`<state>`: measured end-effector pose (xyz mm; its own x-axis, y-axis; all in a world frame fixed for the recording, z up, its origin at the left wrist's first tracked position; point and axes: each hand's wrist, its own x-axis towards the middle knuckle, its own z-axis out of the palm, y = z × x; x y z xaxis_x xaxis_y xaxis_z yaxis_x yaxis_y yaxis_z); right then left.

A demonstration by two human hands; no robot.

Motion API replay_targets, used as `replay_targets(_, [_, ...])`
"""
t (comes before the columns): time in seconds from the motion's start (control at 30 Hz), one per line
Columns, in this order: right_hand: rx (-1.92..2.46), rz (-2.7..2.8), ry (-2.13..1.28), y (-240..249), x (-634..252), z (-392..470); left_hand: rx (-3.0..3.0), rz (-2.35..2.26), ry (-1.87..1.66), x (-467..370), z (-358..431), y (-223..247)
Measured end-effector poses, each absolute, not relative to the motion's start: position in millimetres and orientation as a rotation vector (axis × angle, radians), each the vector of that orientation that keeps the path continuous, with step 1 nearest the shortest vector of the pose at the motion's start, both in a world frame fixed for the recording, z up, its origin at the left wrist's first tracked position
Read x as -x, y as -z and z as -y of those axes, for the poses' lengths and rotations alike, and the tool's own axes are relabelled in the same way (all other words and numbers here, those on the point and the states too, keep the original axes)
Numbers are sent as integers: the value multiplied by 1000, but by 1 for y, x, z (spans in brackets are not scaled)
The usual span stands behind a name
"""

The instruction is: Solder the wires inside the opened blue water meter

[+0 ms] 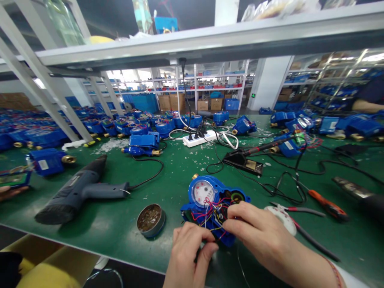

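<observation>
Both hands work on the open blue water meter (214, 204) lying on the green desk (120, 224) — the left hand (187, 254) pinches its thin colored wires (210, 214), the right hand (258, 236) pinches by the board — next they need careful, tiny finger moves.

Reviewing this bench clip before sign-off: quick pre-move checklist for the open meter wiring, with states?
1. Both hands on the work: left hand and right hand pinch the wires at the open blue meter. Ok.
2. Meter flat on the green mat, dial up. Ok.
3. Wires untangled: red, blue and yellow strands cross in a bundle. Not ok.
4. Soldering iron parked on its stand, away from the hands. Ok.
5. Heat gun lying apart to the left; powered or not: cannot tell.
6. Pliers touching the right hand: cannot tell.
</observation>
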<state>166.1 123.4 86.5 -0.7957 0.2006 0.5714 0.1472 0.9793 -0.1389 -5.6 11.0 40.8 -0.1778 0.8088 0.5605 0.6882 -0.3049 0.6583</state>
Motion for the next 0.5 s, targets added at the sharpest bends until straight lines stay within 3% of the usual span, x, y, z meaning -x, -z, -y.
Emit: replay_targets(0.5, [157, 2461, 68, -89, -167, -120, -1816, -1874, -1601, -11, -12, -28])
